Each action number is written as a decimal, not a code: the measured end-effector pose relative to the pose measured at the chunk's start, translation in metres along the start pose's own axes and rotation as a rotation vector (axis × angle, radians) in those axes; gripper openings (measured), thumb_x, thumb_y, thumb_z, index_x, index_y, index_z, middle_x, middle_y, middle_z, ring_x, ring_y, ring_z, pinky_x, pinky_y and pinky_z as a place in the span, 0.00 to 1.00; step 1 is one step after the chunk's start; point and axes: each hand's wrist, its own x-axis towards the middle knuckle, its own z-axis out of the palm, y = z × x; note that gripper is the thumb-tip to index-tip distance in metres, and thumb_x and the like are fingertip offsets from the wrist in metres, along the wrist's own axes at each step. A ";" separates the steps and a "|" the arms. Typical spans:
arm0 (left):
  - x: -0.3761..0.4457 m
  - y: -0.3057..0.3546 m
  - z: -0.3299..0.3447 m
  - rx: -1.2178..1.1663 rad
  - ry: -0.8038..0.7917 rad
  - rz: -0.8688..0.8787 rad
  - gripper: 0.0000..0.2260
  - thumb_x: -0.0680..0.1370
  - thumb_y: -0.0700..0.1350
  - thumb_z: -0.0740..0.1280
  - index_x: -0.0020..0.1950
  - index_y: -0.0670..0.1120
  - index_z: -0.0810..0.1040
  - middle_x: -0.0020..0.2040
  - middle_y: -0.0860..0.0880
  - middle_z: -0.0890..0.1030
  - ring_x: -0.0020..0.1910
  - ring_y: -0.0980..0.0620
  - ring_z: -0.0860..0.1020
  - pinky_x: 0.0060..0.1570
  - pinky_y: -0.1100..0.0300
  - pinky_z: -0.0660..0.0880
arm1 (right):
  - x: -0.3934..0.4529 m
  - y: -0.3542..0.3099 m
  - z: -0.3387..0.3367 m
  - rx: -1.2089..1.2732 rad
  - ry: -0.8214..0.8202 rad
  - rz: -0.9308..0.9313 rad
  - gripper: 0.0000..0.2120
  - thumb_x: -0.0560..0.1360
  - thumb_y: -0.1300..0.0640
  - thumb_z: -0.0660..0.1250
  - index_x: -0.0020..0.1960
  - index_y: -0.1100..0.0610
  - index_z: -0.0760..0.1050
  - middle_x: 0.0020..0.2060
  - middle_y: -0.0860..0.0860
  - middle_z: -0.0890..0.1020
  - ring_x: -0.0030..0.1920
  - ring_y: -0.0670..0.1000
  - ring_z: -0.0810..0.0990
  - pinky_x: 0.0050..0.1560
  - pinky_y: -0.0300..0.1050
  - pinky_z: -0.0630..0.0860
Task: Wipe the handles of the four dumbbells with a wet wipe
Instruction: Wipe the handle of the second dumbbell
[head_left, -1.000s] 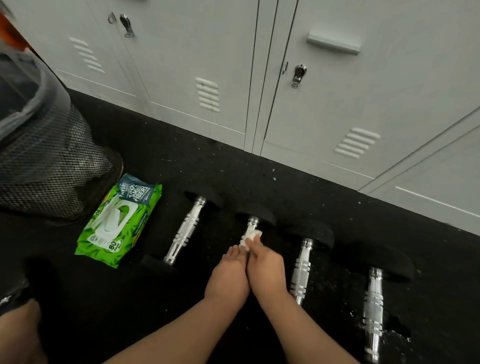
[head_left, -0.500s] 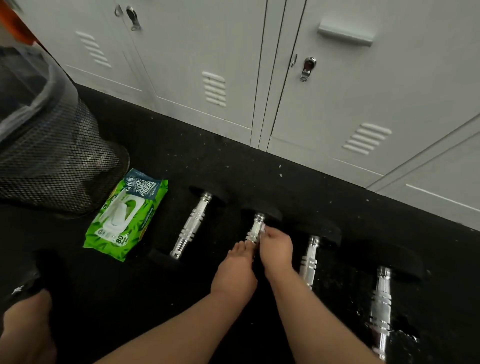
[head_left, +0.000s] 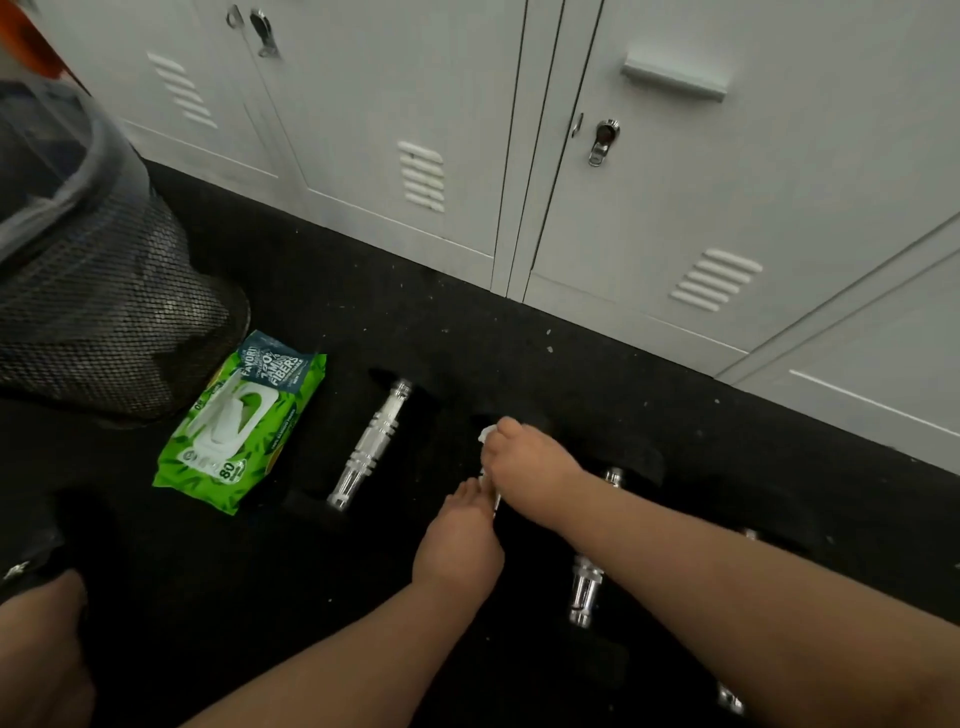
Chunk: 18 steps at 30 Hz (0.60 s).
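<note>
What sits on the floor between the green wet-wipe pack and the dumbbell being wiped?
In the head view, one chrome-handled dumbbell lies between the green wet-wipe pack and the dumbbell under the right hand.

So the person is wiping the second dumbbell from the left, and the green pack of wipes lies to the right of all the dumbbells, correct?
Not quite. The head view shows the green pack of wipes lying left of the dumbbells, beside the mesh bin. The rest holds: the right hand wipes the second dumbbell from the left.
</note>
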 end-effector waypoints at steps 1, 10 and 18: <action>0.000 0.000 0.000 -0.005 0.003 -0.006 0.24 0.79 0.40 0.59 0.75 0.46 0.61 0.74 0.48 0.65 0.74 0.53 0.62 0.72 0.60 0.61 | -0.001 -0.008 0.000 0.007 -0.038 0.030 0.12 0.77 0.60 0.59 0.58 0.61 0.75 0.57 0.57 0.76 0.58 0.59 0.70 0.58 0.50 0.69; 0.000 0.001 0.002 0.042 -0.022 -0.006 0.26 0.80 0.40 0.58 0.77 0.45 0.56 0.77 0.48 0.57 0.77 0.55 0.54 0.75 0.61 0.52 | -0.013 -0.014 0.013 0.260 0.013 0.160 0.15 0.78 0.61 0.57 0.63 0.62 0.72 0.61 0.56 0.72 0.62 0.59 0.66 0.60 0.51 0.72; -0.001 0.003 0.000 0.030 -0.004 0.020 0.26 0.80 0.39 0.58 0.77 0.46 0.55 0.77 0.47 0.57 0.77 0.54 0.54 0.75 0.61 0.52 | -0.011 -0.010 0.023 0.272 0.189 0.267 0.12 0.70 0.57 0.68 0.53 0.58 0.80 0.50 0.51 0.79 0.50 0.54 0.75 0.42 0.43 0.78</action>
